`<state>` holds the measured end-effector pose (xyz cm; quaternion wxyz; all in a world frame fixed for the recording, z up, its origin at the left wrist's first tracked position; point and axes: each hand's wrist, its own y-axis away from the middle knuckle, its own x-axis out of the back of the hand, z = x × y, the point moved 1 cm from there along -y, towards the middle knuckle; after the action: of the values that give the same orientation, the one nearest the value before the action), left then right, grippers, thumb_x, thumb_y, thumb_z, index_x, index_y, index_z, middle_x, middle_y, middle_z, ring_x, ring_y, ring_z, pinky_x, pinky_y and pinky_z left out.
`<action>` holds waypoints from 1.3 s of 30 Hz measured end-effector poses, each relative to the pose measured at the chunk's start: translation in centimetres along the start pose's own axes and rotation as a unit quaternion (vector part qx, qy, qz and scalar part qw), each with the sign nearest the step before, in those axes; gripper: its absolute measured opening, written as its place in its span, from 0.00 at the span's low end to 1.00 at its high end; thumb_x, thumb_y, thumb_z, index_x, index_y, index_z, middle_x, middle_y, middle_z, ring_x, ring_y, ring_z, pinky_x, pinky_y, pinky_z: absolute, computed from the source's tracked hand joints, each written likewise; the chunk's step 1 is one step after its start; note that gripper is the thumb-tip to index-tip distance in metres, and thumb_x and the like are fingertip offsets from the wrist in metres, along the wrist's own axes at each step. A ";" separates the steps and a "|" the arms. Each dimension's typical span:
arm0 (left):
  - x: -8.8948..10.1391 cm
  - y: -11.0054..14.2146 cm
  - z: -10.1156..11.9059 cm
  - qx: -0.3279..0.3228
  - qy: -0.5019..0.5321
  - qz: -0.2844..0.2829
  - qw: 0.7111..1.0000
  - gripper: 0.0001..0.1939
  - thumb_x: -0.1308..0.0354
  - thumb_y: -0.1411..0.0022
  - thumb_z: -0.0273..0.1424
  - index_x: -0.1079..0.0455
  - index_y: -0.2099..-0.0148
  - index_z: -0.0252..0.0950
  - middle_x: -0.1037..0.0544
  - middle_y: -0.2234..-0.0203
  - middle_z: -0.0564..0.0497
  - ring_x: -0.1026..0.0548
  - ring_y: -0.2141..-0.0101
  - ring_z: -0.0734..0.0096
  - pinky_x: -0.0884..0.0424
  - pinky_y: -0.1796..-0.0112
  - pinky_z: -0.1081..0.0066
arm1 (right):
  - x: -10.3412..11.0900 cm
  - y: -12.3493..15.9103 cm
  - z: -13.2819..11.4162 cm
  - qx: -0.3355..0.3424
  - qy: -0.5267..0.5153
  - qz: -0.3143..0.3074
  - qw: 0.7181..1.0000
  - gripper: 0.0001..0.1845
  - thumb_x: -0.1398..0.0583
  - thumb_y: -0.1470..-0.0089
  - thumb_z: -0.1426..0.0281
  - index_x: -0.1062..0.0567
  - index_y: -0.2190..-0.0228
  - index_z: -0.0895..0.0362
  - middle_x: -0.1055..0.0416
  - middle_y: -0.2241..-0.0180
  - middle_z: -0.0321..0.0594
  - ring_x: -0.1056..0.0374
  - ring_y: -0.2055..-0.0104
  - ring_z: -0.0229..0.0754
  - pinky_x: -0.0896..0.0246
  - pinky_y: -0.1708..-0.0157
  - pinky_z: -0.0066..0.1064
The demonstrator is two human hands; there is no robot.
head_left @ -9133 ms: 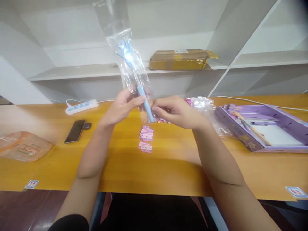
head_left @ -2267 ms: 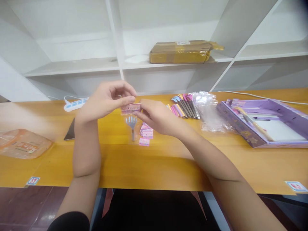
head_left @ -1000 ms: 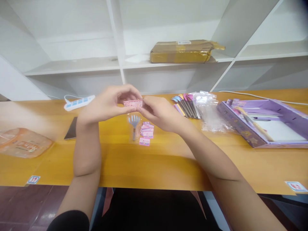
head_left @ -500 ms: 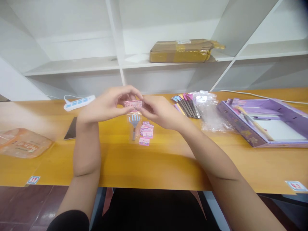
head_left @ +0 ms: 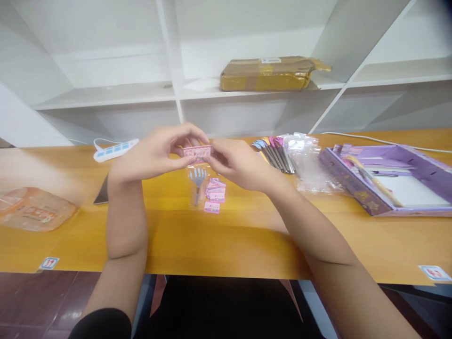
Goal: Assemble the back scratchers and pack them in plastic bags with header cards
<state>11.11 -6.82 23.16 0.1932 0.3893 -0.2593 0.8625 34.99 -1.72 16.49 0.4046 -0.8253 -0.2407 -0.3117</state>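
Note:
A small pink printed card [head_left: 197, 154] is pinched between my two hands above the table. My left hand [head_left: 165, 148] has its thumb below and its fingers curled behind the card's left end. At the right end, the thumb and fingertips of my right hand [head_left: 235, 160] close on it. Just under the card, a back scratcher [head_left: 197, 177] with a light blue hand-shaped head shows inside a clear plastic bag. The bag's top end is hidden by the card and fingers. A loose pile of pink cards [head_left: 215, 190] lies to the right, with a single card [head_left: 212, 207] in front.
Several back scratchers [head_left: 277, 155] with coloured heads lie beside a stack of clear bags [head_left: 307, 162]. A purple tray [head_left: 356, 195] stands at the right. At left are a power strip [head_left: 116, 149], a partly hidden phone [head_left: 101, 192] and an orange bag [head_left: 37, 209]. Behind, a taped carton [head_left: 264, 75] rests on the shelf.
Earlier, my hands held a bagged light blue back scratcher up high. Now both are lower, on the pink card. Over the last second they have barely shifted, and the card's face shows more.

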 end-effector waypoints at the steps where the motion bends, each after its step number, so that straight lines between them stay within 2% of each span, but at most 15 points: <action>1: 0.0 0.0 0.0 0.000 -0.007 -0.004 1.000 0.14 0.33 0.24 0.36 0.21 0.40 0.41 0.12 0.50 0.47 0.15 0.55 0.64 0.19 0.54 0.65 | 0.0 0.0 0.0 -0.003 0.003 -0.003 1.000 0.19 0.44 0.23 0.59 0.39 0.67 0.53 0.33 0.69 0.36 0.44 0.68 0.38 0.55 0.63 0.34; 5: 0.2 0.0 -0.2 -0.005 -0.031 -0.015 0.999 0.16 0.35 0.24 0.34 0.22 0.37 0.42 0.12 0.49 0.47 0.15 0.53 0.63 0.19 0.53 0.64 | 0.1 0.0 0.0 -0.015 0.011 -0.013 1.000 0.17 0.44 0.24 0.63 0.41 0.68 0.53 0.33 0.69 0.36 0.45 0.68 0.38 0.55 0.63 0.34; 9: 0.6 0.2 -0.4 -0.003 -0.039 -0.024 0.999 0.18 0.35 0.24 0.34 0.23 0.36 0.42 0.13 0.43 0.46 0.14 0.48 0.59 0.19 0.47 0.60 | 0.4 0.1 -0.2 -0.018 0.015 -0.014 1.000 0.15 0.44 0.26 0.68 0.40 0.68 0.53 0.32 0.67 0.36 0.44 0.68 0.38 0.54 0.63 0.35; 11: 0.7 0.3 -0.6 0.008 -0.047 -0.034 0.998 0.20 0.35 0.24 0.35 0.23 0.34 0.43 0.13 0.42 0.45 0.15 0.47 0.57 0.19 0.48 0.60 | 0.5 0.2 -0.3 -0.030 0.013 -0.019 0.999 0.15 0.43 0.24 0.65 0.37 0.67 0.54 0.29 0.66 0.38 0.42 0.66 0.38 0.53 0.62 0.35; 13: 0.8 0.5 -0.9 0.025 -0.063 -0.051 0.996 0.23 0.34 0.24 0.39 0.25 0.30 0.44 0.13 0.42 0.45 0.15 0.48 0.56 0.20 0.50 0.60 | 0.3 0.2 -0.3 -0.037 0.000 -0.038 0.999 0.17 0.42 0.21 0.58 0.29 0.62 0.55 0.24 0.61 0.40 0.38 0.63 0.40 0.49 0.60 0.34; 15: 0.8 0.6 -1.2 0.039 -0.081 -0.065 0.994 0.28 0.34 0.23 0.42 0.28 0.26 0.44 0.13 0.42 0.45 0.15 0.49 0.56 0.20 0.51 0.60 | -0.3 0.1 -0.2 -0.025 -0.020 -0.066 0.997 0.19 0.37 0.22 0.52 0.22 0.53 0.56 0.21 0.55 0.42 0.33 0.59 0.42 0.45 0.57 0.34; 17: 0.8 0.8 -1.3 0.048 -0.099 -0.067 0.992 0.30 0.35 0.23 0.43 0.30 0.24 0.44 0.13 0.42 0.44 0.15 0.49 0.56 0.21 0.52 0.60 | -1.1 0.0 0.1 0.001 -0.038 -0.091 0.995 0.19 0.31 0.25 0.55 0.20 0.45 0.56 0.19 0.52 0.42 0.30 0.56 0.43 0.43 0.54 0.34; 18: 0.9 0.9 -1.3 0.051 -0.107 -0.065 0.991 0.31 0.35 0.23 0.43 0.31 0.23 0.44 0.13 0.42 0.44 0.15 0.49 0.56 0.22 0.52 0.61 | -1.5 -0.1 0.3 0.016 -0.044 -0.100 0.994 0.19 0.29 0.28 0.58 0.20 0.44 0.56 0.19 0.52 0.42 0.30 0.56 0.43 0.42 0.53 0.34; 21: 1.0 1.0 -1.0 0.053 -0.117 -0.060 0.990 0.31 0.35 0.22 0.44 0.31 0.23 0.45 0.13 0.45 0.45 0.15 0.50 0.56 0.22 0.53 0.61 | -2.8 -0.4 1.2 0.046 -0.064 -0.124 0.989 0.13 0.27 0.32 0.67 0.19 0.50 0.57 0.19 0.52 0.42 0.29 0.56 0.42 0.39 0.53 0.34; 24: 1.0 1.0 -0.9 0.047 -0.104 -0.060 0.992 0.30 0.36 0.22 0.45 0.30 0.24 0.45 0.13 0.47 0.44 0.14 0.52 0.56 0.21 0.54 0.61 | -3.8 -0.9 2.2 0.049 -0.099 -0.158 0.981 0.09 0.29 0.31 0.68 0.18 0.52 0.57 0.19 0.50 0.43 0.30 0.59 0.39 0.37 0.55 0.33; 27: 1.1 1.0 -1.3 0.058 -0.100 -0.057 0.992 0.31 0.35 0.22 0.50 0.29 0.25 0.45 0.12 0.49 0.44 0.14 0.54 0.56 0.20 0.56 0.60 | -4.6 -1.5 3.1 0.027 -0.113 -0.187 0.976 0.07 0.28 0.32 0.69 0.18 0.56 0.58 0.19 0.51 0.43 0.30 0.59 0.38 0.37 0.56 0.32; 30: 1.3 0.9 -1.9 0.072 -0.125 -0.060 0.988 0.32 0.36 0.21 0.53 0.30 0.24 0.46 0.12 0.49 0.44 0.14 0.53 0.53 0.20 0.54 0.58 | -5.3 -1.9 3.8 -0.006 -0.106 -0.221 0.969 0.06 0.27 0.32 0.69 0.16 0.61 0.59 0.19 0.57 0.41 0.30 0.60 0.37 0.39 0.58 0.31; 33: 1.4 0.7 -2.3 0.091 -0.154 -0.066 0.982 0.33 0.36 0.21 0.54 0.31 0.23 0.47 0.12 0.47 0.44 0.14 0.50 0.50 0.19 0.51 0.56 | -5.9 -2.2 4.3 -0.023 -0.110 -0.236 0.965 0.05 0.27 0.32 0.70 0.14 0.61 0.59 0.18 0.61 0.39 0.29 0.62 0.37 0.39 0.58 0.30; 36: 1.5 0.4 -2.4 0.114 -0.148 -0.061 0.981 0.39 0.35 0.24 0.57 0.34 0.20 0.47 0.14 0.44 0.42 0.14 0.51 0.50 0.18 0.50 0.55 | -5.9 -2.4 4.8 -0.040 -0.113 -0.231 0.965 0.04 0.27 0.32 0.71 0.14 0.61 0.59 0.17 0.62 0.39 0.28 0.62 0.37 0.38 0.59 0.31; 39: 1.5 0.3 -2.3 0.131 -0.141 -0.035 0.981 0.44 0.33 0.26 0.58 0.39 0.18 0.47 0.16 0.38 0.40 0.14 0.51 0.49 0.18 0.49 0.53 | -4.3 -2.7 5.6 -0.058 -0.116 -0.200 0.971 0.04 0.29 0.32 0.73 0.17 0.62 0.58 0.17 0.62 0.39 0.26 0.61 0.38 0.36 0.57 0.31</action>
<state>8.70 -5.48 22.99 0.1321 0.5373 -0.1552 0.8184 32.05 3.76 12.11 0.2549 -0.8127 -0.4282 -0.3019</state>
